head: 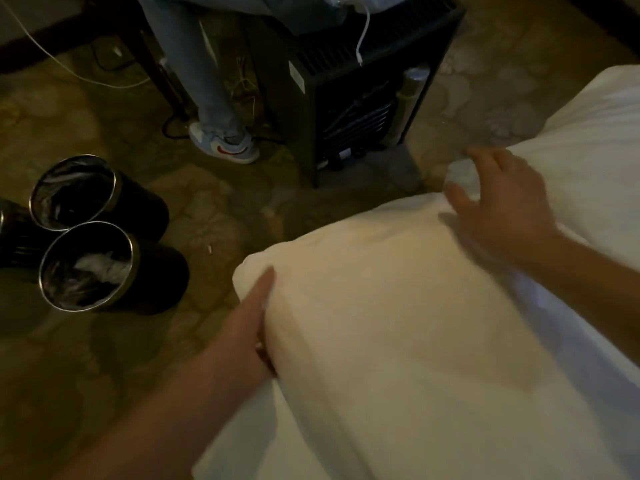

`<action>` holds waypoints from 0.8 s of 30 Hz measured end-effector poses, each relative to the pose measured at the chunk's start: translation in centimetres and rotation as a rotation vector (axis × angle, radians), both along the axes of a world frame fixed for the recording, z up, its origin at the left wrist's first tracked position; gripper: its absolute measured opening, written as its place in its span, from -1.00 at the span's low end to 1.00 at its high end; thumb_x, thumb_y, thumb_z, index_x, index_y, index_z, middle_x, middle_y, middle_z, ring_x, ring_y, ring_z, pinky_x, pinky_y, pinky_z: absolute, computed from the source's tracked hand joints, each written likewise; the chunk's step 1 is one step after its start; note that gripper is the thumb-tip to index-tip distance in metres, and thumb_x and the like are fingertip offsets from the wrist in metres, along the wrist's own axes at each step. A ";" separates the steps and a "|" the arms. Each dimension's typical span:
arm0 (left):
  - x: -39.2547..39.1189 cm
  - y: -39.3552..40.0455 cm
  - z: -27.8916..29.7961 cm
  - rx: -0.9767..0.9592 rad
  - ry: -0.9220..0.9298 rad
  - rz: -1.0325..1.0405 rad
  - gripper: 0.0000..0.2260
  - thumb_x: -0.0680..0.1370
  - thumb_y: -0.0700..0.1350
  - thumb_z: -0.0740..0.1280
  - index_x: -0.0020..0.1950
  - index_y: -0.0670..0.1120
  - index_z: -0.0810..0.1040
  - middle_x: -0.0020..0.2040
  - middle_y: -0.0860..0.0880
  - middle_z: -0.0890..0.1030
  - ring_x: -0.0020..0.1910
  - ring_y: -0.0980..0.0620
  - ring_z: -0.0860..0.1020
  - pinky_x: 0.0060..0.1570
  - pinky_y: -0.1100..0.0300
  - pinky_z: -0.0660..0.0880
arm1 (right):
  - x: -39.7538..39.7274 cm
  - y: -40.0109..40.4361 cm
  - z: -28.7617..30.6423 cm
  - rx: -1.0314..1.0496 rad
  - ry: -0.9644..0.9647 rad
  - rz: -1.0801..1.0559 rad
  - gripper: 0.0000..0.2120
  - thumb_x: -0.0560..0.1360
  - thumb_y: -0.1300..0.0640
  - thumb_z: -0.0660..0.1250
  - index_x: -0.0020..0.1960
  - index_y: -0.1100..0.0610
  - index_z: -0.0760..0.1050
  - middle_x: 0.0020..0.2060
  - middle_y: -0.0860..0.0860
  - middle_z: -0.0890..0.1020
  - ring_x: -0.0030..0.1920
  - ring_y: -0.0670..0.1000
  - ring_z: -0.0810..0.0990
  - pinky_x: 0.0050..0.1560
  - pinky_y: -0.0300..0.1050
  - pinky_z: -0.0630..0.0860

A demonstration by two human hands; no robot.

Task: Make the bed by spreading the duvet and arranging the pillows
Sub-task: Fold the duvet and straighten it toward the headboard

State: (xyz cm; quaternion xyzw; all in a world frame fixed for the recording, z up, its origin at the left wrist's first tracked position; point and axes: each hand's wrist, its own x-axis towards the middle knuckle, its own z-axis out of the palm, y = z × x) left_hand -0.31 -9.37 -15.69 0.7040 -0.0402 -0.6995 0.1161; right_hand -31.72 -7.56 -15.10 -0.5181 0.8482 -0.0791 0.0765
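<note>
1. Floor [214, 216] open beyond bed [595, 368] edge; two bins [86, 265] well apart.
2. Pillow [398, 306]: white, plump, overhanging that edge.
3. Left hand [249, 327] fingers gripping its near-left corner; right hand [502, 199] fingers spread, loose, touching the far corner.

A plump white fabric pillow [391, 327] fills the lower right. The left hand [247, 327] grips its near-left corner, thumb lying along the top; the right hand [498, 202] rests on the far corner, fingers spread. Two dark round metal-rimmed bins [86, 233] stand close together on the patterned carpet [214, 216], near a black slatted heater [349, 95] and a standing person's light blue jeans [204, 71].
</note>
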 end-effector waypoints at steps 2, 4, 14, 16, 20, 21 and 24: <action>-0.6 1.8 -0.2 -0.003 0.062 -0.028 -0.18 0.28 0.21 0.60 0.46 0.03 0.38 0.23 -0.13 0.59 0.20 -0.22 0.54 0.32 -0.27 0.41 | 4.3 1.5 0.5 -0.099 -0.093 0.077 -0.49 0.59 -0.16 0.09 0.44 0.06 0.40 0.35 0.11 0.49 0.35 0.18 0.41 0.38 0.12 0.26; -1.3 1.9 -0.6 -0.012 0.076 -0.009 -0.31 0.34 0.14 0.58 0.39 -0.01 0.43 0.18 -0.15 0.62 0.15 -0.22 0.57 0.28 -0.25 0.45 | 8.9 3.2 -1.0 0.097 -0.176 0.264 -0.41 0.60 -0.26 -0.11 0.50 -0.04 0.31 0.44 0.01 0.43 0.42 0.07 0.36 0.48 0.10 0.17; -1.4 5.3 -4.7 -0.349 -0.474 0.001 -0.37 0.57 -0.05 0.41 0.56 -0.09 0.21 0.44 -0.18 0.39 0.38 -0.24 0.40 0.38 -0.17 0.36 | -6.3 5.9 -1.4 0.355 0.200 0.199 -0.29 0.53 -0.21 -0.26 0.54 0.03 0.26 0.52 0.07 0.31 0.52 0.09 0.21 0.50 0.06 -0.09; -4.3 7.0 -1.1 -0.774 -0.718 -0.152 -0.30 0.55 -0.04 0.41 0.59 0.05 0.10 0.54 -0.01 0.23 0.50 -0.01 0.24 0.50 -0.01 0.18 | -2.4 6.2 0.5 0.203 0.118 0.268 -0.37 0.56 -0.17 -0.11 0.49 0.08 0.33 0.48 0.11 0.36 0.49 0.10 0.28 0.51 0.09 0.00; -10.2 9.8 1.3 -1.482 -0.578 -0.988 -0.47 0.64 0.15 0.03 0.62 0.10 0.10 0.60 0.09 0.14 0.58 0.11 0.03 0.55 0.05 -0.09 | 7.1 10.7 -0.8 0.141 0.024 0.694 -0.49 0.63 -0.15 -0.04 0.48 0.02 0.34 0.50 0.02 0.34 0.51 0.06 0.26 0.51 0.12 0.03; -10.4 9.8 -0.2 -1.358 -0.622 -1.205 -0.44 0.62 0.21 -0.13 0.62 0.13 0.05 0.63 0.06 0.09 0.60 0.06 -0.02 0.56 -0.01 -0.15 | 7.0 11.7 -1.5 0.243 0.004 0.731 -0.45 0.64 -0.18 -0.14 0.53 -0.02 0.27 0.53 -0.01 0.28 0.54 0.03 0.21 0.54 0.09 -0.03; -6.6 8.1 -5.8 -0.975 -0.837 -1.366 -0.36 0.59 0.25 -0.27 0.61 0.08 0.15 0.61 -0.05 0.18 0.58 -0.08 0.10 0.57 -0.08 -0.08 | 0.5 12.6 -3.5 0.272 0.103 0.523 -0.45 0.65 -0.19 -0.23 0.58 -0.08 0.08 0.56 0.00 0.23 0.56 0.01 0.16 0.55 -0.01 -0.09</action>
